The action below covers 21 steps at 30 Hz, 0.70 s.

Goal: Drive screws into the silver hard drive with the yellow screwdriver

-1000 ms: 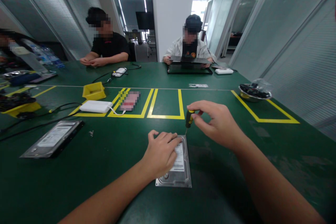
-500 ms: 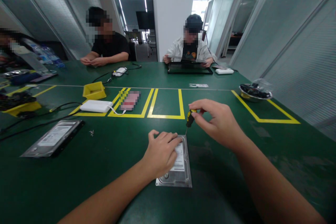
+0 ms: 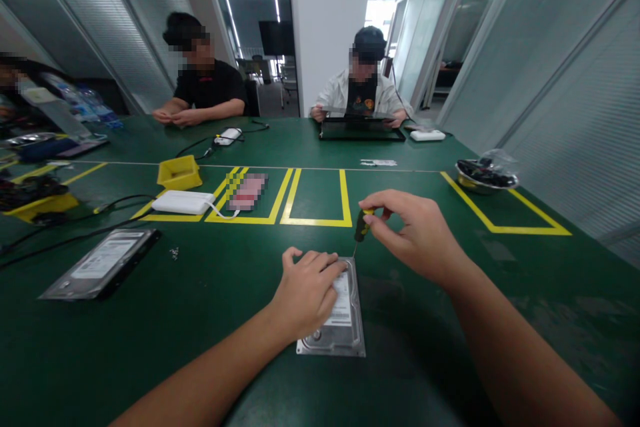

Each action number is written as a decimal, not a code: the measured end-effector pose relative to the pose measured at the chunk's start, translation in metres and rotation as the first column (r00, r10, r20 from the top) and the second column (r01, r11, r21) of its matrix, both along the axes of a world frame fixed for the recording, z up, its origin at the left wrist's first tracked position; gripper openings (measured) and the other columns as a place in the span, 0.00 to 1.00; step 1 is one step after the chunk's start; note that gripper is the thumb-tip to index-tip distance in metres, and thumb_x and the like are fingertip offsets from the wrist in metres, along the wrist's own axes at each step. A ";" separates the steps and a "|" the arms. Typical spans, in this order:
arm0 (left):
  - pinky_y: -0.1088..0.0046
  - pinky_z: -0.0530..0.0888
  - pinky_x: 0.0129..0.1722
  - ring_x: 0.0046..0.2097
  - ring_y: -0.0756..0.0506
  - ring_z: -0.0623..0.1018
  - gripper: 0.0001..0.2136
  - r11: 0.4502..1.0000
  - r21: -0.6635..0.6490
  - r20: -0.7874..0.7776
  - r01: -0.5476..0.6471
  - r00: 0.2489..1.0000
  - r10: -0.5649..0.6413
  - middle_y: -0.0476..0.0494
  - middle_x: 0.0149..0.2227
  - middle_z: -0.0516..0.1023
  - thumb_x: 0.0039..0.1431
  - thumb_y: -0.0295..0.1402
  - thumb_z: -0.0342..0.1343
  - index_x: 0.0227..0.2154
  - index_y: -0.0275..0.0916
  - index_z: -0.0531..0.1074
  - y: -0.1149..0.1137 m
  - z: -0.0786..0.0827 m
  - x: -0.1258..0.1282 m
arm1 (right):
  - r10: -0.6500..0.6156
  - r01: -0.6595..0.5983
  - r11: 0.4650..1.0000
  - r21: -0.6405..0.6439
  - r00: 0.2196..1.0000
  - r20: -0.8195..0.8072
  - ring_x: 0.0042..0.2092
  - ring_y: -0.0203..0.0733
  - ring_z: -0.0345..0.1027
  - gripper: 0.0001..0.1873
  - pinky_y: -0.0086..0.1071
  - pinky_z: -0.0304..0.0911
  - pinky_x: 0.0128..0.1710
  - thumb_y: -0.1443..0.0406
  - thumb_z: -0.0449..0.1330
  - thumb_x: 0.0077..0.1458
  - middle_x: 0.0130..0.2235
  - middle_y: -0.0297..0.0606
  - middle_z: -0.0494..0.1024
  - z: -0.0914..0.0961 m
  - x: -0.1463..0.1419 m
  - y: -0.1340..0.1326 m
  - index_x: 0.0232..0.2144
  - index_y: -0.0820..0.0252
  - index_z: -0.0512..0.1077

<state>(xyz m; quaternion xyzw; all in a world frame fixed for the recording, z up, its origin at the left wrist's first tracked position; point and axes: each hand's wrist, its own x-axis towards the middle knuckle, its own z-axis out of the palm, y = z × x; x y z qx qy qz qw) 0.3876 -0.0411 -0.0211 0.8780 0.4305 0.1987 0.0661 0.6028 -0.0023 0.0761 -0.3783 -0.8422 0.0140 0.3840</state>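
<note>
A silver hard drive (image 3: 345, 340) with a white label lies flat on the green table in front of me. My left hand (image 3: 307, 290) rests across its upper left part, fingers laid over the label and thumb apart; part of the drive is hidden beneath it. A small black and yellow screwdriver (image 3: 361, 227) is pinched by the handle in my right hand (image 3: 407, 230). It stands nearly upright, its thin tip at the drive's far right corner. Whether the tip sits in a screw is too small to tell.
At left lie another hard drive (image 3: 107, 263) and several tiny screws (image 3: 174, 253). Beyond are a white power bank (image 3: 183, 202), a yellow bin (image 3: 180, 173) and a pixelated pink item (image 3: 249, 192). A filled bowl (image 3: 487, 175) stands right. Two people sit opposite; one holds a dark panel (image 3: 363, 130).
The screwdriver handle has turned slightly in my right fingers, showing a darker side. Both hands and the hard drive stay in place.
</note>
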 end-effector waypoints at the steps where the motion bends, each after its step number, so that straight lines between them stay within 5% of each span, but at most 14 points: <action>1: 0.50 0.53 0.52 0.52 0.39 0.71 0.20 1.000 0.000 -0.002 -0.002 1.000 0.002 0.43 0.56 0.74 0.58 0.27 0.48 0.53 0.47 0.70 0.000 0.000 0.000 | -0.010 0.010 1.000 0.002 1.000 0.007 0.39 0.40 0.72 0.07 0.32 0.67 0.40 0.68 0.59 0.59 0.40 0.38 0.78 0.000 0.000 0.000 0.41 0.61 0.74; 10: 0.50 0.53 0.51 0.52 0.39 0.71 0.20 1.000 0.003 -0.007 -0.006 1.000 0.006 0.43 0.55 0.75 0.58 0.27 0.48 0.53 0.47 0.70 -0.001 0.001 0.000 | 0.057 -0.057 0.998 0.017 0.998 -0.002 0.46 0.41 0.72 0.08 0.34 0.67 0.47 0.70 0.56 0.60 0.44 0.40 0.78 0.002 0.000 0.000 0.39 0.61 0.74; 17: 0.50 0.53 0.51 0.52 0.39 0.72 0.20 1.000 0.002 -0.013 -0.010 1.000 0.010 0.44 0.56 0.74 0.58 0.27 0.49 0.53 0.47 0.70 -0.001 0.002 0.001 | 0.020 -0.020 1.000 -0.020 0.999 0.039 0.40 0.40 0.71 0.05 0.33 0.66 0.41 0.65 0.60 0.60 0.38 0.38 0.77 0.002 0.000 0.000 0.37 0.61 0.74; 21: 0.50 0.53 0.51 0.53 0.39 0.72 0.20 1.000 -0.001 -0.020 -0.020 1.000 0.020 0.46 0.56 0.74 0.58 0.27 0.49 0.53 0.48 0.69 -0.001 0.001 0.001 | 0.063 -0.063 0.998 0.006 0.998 0.002 0.46 0.41 0.72 0.07 0.35 0.66 0.48 0.69 0.56 0.61 0.44 0.40 0.78 0.002 0.001 -0.001 0.39 0.61 0.74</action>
